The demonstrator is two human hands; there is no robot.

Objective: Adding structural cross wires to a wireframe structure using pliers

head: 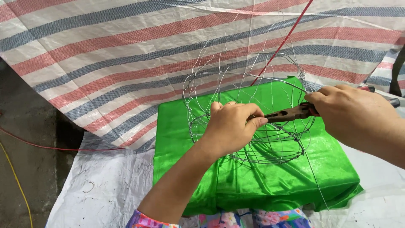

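Green cloth (253,185) underlies wire basket (253,126) (unfinished), left hand (230,126) gripping it, right hand (354,114) clenching pliers (287,114).

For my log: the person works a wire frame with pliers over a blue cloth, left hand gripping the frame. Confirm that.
Wrong on the colour: the head view shows a green cloth. Otherwise right: the left hand grips the wire frame, the right hand holds pliers.

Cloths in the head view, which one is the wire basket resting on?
The plain bright green cloth draped over the block; the wire basket sits on it, while the red-and-blue striped tarp hangs behind.
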